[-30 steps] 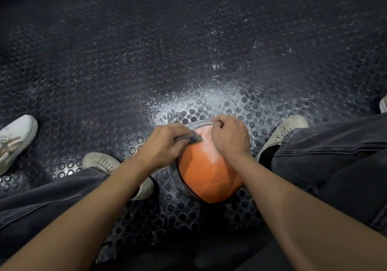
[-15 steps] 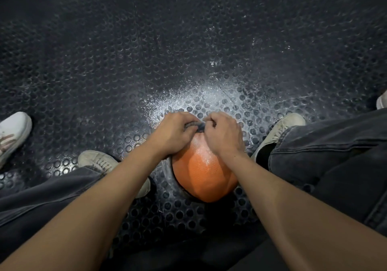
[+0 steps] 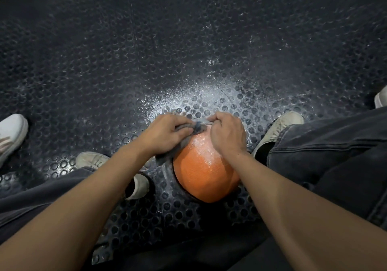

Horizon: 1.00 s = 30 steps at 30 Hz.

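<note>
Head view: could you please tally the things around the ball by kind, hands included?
Orange ball: 1
Grey cloth: 1
Hands, left hand and right hand: 2
Shoes: 4
Total: 8

A black rubber floor [image 3: 188, 40] with raised round studs fills the view, and a whitish speckled patch [image 3: 188, 96] shines on it near the middle. Two legs in dark jeans come in from below, the left leg [image 3: 41, 191] and the right leg [image 3: 335, 155], each ending in a worn pale shoe [image 3: 90, 159] [image 3: 280, 126]. A white trainer [image 3: 12, 132] stands at the left edge. Another shoe tip [image 3: 381, 99] shows at the right edge.
</note>
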Available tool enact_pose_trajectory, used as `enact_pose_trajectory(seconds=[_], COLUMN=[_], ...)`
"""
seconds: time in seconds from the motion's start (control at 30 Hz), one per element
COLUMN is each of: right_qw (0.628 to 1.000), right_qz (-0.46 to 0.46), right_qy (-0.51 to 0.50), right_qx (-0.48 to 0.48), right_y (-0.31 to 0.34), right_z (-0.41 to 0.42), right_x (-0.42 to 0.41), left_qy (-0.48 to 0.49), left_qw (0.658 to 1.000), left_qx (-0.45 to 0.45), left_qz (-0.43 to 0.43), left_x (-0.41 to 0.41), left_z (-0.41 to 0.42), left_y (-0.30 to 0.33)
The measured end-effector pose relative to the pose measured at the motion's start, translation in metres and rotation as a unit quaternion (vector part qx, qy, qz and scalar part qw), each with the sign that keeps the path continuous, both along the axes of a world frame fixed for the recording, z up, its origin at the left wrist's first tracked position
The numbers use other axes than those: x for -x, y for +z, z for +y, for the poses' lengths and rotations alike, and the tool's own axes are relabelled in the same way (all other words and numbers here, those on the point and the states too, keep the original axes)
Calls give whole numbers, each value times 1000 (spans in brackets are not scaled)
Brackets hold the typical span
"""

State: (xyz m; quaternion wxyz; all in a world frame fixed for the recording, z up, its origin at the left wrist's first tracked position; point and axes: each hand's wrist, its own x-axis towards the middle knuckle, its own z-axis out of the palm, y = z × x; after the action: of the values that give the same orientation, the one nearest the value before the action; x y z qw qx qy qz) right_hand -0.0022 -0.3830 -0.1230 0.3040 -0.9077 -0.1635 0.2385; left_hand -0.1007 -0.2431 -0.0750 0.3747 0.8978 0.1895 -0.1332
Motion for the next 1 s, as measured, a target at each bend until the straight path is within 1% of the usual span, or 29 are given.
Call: enact_pose_trajectory(seconds=[0.13,0.2,0.27,0.33,0.43,0.53,0.63,0.73,0.8,0.9,1.0], right_qw=[999,999,999,999,998,988,982,982,980,974,973], right_qz=[-6,-3,-3,2,37,93,127,111,111,118,100], right_qy=[-39,-38,-40,-40,-58,-119,-131,-140,-151,-161,-171], right_qx=[12,20,19,18,-10,-43,-53,-54,-63,-104,-119], right_y=[0,2,3,5,4,1,-1,1,0,-3,-2], right_z=[5,10,14,15,14,15,17,15,13,15,19], right_x=[4,8,11,12,9,4,3,3,3,2,-3], left_qy=[24,22,-4,-22,-15,13,4,-32,-30,2,-3], left_qw=[1000,1000,1000,999,996,993,995,994,993,994,998], left_qx=[20,7,-4,8,50,82,72,47,46,69,32], left_qz=[1,0,17,44,74,80,72,90,101,84,59], left_x=[24,6,-19,-33,-15,1,-21,-45,-40,-15,-19], left_z=[10,6,1,4,23,31,18,6,12,21,11], left_y=[4,2,0,-1,3,6,-1,0,0,8,5])
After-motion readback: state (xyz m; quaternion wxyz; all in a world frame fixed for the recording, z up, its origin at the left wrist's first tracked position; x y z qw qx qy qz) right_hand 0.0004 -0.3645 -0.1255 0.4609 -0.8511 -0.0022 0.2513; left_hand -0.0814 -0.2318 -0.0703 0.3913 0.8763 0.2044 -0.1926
